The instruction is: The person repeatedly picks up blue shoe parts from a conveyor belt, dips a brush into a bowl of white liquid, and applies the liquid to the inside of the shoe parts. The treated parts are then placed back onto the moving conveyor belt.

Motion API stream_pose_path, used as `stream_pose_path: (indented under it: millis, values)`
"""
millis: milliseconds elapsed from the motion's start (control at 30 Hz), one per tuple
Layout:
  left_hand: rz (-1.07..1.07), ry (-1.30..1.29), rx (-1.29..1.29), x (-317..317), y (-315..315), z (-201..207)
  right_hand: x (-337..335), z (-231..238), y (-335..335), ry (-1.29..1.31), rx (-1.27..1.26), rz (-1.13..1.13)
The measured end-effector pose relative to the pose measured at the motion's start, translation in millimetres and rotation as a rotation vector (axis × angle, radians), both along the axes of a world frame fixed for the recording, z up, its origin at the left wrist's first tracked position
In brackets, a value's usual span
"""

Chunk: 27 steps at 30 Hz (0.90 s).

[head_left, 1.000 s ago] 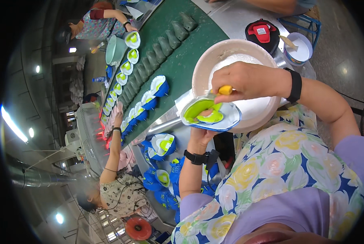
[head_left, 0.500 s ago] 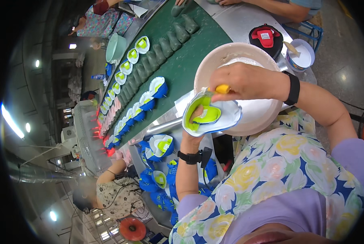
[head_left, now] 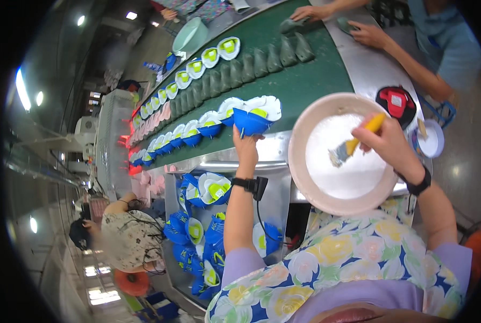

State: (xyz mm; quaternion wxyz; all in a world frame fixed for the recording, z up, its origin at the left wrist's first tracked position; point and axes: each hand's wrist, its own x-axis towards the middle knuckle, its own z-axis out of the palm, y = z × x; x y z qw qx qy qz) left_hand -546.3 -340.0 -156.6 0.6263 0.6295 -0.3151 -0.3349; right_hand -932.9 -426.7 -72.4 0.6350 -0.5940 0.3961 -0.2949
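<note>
My left hand [head_left: 245, 144] grips a blue shoe upper [head_left: 251, 123] from below, over the near edge of the green belt [head_left: 281, 83]. The upper's white lining and lime tongue face up; it sits at the right end of a row of similar uppers [head_left: 191, 133]. In my right hand [head_left: 389, 146] is a brush [head_left: 352, 146] with a yellow handle. Its bristles, coated white, hang over a pale pink basin [head_left: 299, 167] holding white liquid [head_left: 334, 180]. Part of my left hand's fingers is hidden behind the upper.
Dark shoe lasts [head_left: 247, 69] line the belt, with more uppers [head_left: 210, 57] beyond. Loose uppers fill a metal bin [head_left: 171, 269] at left. A red-and-black round case [head_left: 396, 102] and white tub [head_left: 430, 141] stand right. Co-worker's hands [head_left: 368, 35] hold lasts at far right.
The upper has moved left and away from me, from beside the basin to the belt row. My right hand has drawn the brush out of the upper and back over the basin.
</note>
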Motion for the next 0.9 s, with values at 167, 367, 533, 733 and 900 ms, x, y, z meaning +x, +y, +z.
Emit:
stream_pose_path:
  millis: [167, 367, 533, 733, 900]
  values:
    - [0.19, -0.081, 0.051, 57, -49, -83, 4, -28, 1, -0.062, 0.248, 0.024]
    - [0.094, -0.691, 0.739, 79, -61, -111, 1, -57, 9, -0.009, 0.306, 0.062]
    - [0.192, -1.118, 0.375, 104, 11, -54, 7, -56, 8, 0.037, 0.25, 0.214]
    - [0.06, -1.107, 1.029, 85, 223, -1, 12, -55, 15, 0.068, 0.098, 0.295]
    - [0.255, -1.205, 1.032, 74, 287, -18, 25, -47, 27, 0.179, -0.292, 0.405]
